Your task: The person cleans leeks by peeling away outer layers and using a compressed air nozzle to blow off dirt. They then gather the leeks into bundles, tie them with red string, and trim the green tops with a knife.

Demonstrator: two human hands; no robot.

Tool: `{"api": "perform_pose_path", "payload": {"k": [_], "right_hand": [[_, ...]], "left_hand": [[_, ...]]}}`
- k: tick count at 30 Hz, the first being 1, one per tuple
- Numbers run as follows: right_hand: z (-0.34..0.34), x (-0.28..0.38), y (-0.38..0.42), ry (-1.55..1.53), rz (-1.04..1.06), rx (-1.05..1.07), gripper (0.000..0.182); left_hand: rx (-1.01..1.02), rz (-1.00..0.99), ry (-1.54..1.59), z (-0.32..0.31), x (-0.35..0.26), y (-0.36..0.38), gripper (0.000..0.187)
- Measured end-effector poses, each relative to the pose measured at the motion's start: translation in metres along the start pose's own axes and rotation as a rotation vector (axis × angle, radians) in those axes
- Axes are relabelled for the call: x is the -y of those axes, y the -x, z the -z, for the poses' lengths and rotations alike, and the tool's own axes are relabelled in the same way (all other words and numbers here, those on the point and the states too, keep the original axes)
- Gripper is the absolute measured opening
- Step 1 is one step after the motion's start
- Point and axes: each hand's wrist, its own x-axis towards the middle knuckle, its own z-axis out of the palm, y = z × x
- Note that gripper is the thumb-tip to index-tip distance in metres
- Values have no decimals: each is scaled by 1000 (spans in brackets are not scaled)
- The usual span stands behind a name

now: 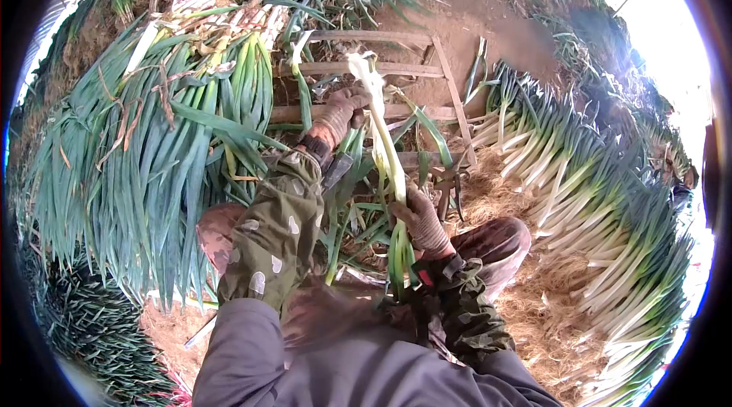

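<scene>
A long leek (391, 159) stands nearly upright in front of me, its pale root end up and its green leaves down toward my lap. My right hand (423, 222), in a dirty glove, is wrapped round its lower stalk. My left hand (341, 115), also gloved, is closed beside the upper stalk, with its fingertips at a loose outer leaf; what they grip is hard to make out. Behind both hands lies a wooden slatted frame (389, 69), with loose green leaves hanging over it.
A big heap of leeks (145, 155) fills the left side. Cleaned leeks (568, 186) lie in a curved row on the right, beside a pile of root trimmings (534, 331). More leeks (91, 331) are at the lower left. My knees flank the work spot.
</scene>
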Motion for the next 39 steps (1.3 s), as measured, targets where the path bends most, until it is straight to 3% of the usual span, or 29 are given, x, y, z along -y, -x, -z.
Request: {"api": "perform_pose_path", "payload": {"k": [1,4,5,6,7,9,10,11,14,16,18,19,20,21,22,23,25,27,28,29,30,31,32,33,34,36,38,39], "right_hand": [[-4,13,-4,28,83,24,20],[-15,30,-17,-13,49,-26,33],[-23,30,-29,84,214,-107,37],[-23,34,-24,-8,55,-101,37],[-26,40,-20,-10,15,-92,37],[-34,46,-8,-58,11,-60,36],[-35,46,2,-64,-62,-69,32],[-33,42,12,-114,-124,-61,31],[-23,62,37,-195,-205,-32,28],[-17,73,51,-176,-212,-37,27],[-6,95,77,-141,-287,-68,26],[2,86,88,-222,-247,-184,24],[12,75,97,-304,-215,-302,23],[33,60,92,-250,-64,-283,20],[33,75,82,-381,-111,-398,21],[45,70,65,-273,-16,-386,26],[58,65,29,-347,120,-316,28],[57,65,-1,-329,146,-317,24],[52,66,-11,-230,145,-342,23],[50,60,-24,-174,219,-307,26],[41,68,-26,-240,134,-203,27],[34,64,-33,-247,149,-145,27],[25,61,-39,-256,170,-83,27],[14,64,-38,-199,137,-50,25],[5,66,-35,-144,100,-20,24],[19,52,-39,302,178,-2,22],[49,61,-36,813,292,65,31],[71,62,-35,884,275,-86,32]], "left_hand": [[37,-40,-34,-5,-5,5,10],[48,-116,-101,-23,-23,12,14],[20,-133,-79,-32,-31,13,15],[-9,-148,-57,-41,-38,15,16],[-32,-129,158,-54,-48,23,17],[120,48,370,-9,-38,-42,11],[188,-302,-378,18,-36,-70,12],[-1,-683,-1093,44,-34,-98,16],[-27,-138,274,55,-87,-137,15],[350,-253,433,116,-111,-205,15],[92,-251,229,91,-176,-149,15],[23,-264,96,78,-209,-118,16],[-12,-274,-42,79,-234,-99,18],[-18,-257,-182,74,-250,-77,19],[-13,-238,-333,68,-260,-61,22],[11,-220,-498,62,-262,-47,24],[-26,-187,-1103,33,-225,-15,49],[24,-115,-2000,-5,-144,31,77],[149,-61,-2114,-26,-110,47,91],[290,-89,-1769,-33,-90,49,88],[426,162,-1365,-63,-89,68,84],[540,-239,-803,-76,-55,76,76],[339,-177,-773,-88,-45,86,63],[434,-56,-657,-93,-34,73,57],[364,-208,-484,-113,-36,85,47],[252,-65,-232,-120,-40,83,38],[264,-109,-114,-111,-46,64,36],[230,-83,-154,-107,-59,64,35]]}}
